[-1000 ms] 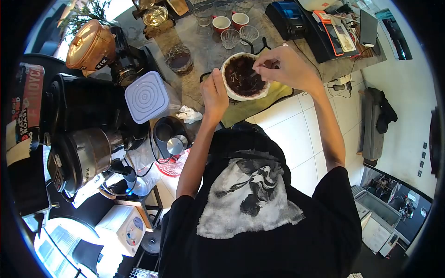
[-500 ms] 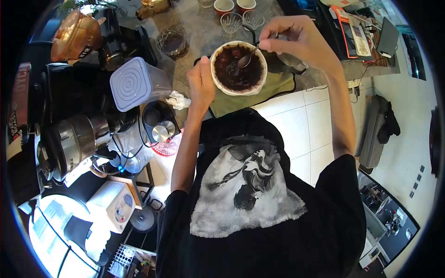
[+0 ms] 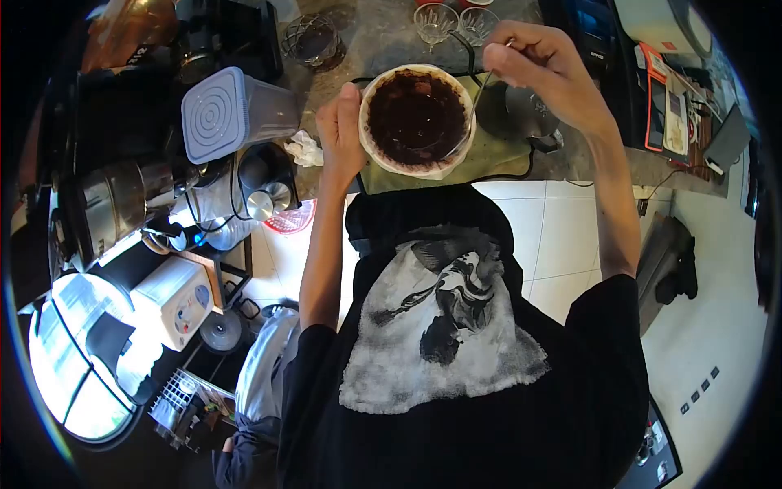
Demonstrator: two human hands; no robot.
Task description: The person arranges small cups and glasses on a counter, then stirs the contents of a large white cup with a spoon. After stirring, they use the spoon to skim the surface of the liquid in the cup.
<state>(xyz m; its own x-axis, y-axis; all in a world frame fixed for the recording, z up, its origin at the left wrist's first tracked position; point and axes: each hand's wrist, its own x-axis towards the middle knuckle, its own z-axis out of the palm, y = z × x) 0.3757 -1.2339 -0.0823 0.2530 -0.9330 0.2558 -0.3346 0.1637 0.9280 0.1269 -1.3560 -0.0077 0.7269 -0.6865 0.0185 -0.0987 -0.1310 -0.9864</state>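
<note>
A white coffee dripper (image 3: 371, 151) with a paper filter holds dark, wet coffee grounds (image 3: 415, 114). My left hand (image 3: 340, 130) is closed against its left side, thumb up at the rim; the fingers underneath are partly hidden. Above the right rim, my right hand (image 3: 544, 72) pinches the handle of a metal spoon (image 3: 481, 91). The spoon slants down into the dripper along its right inner wall, and its bowl is sunk in the grounds. Right of the dripper stands a dark kettle (image 3: 525, 114), its thin black spout (image 3: 463, 49) curving behind the rim.
A green cloth (image 3: 497, 155) lies beneath the dripper. A lidded plastic container (image 3: 216, 114), crumpled tissue (image 3: 305, 149) and a glass of dark liquid (image 3: 314, 41) are at left. Two clear glasses (image 3: 436, 23) stand behind. Another person's clothing (image 3: 269, 359) shows at lower left.
The spoon has moved from the middle of the grounds to the right inner wall and stands steeper. The view has shifted, and a person has come into sight at lower left.
</note>
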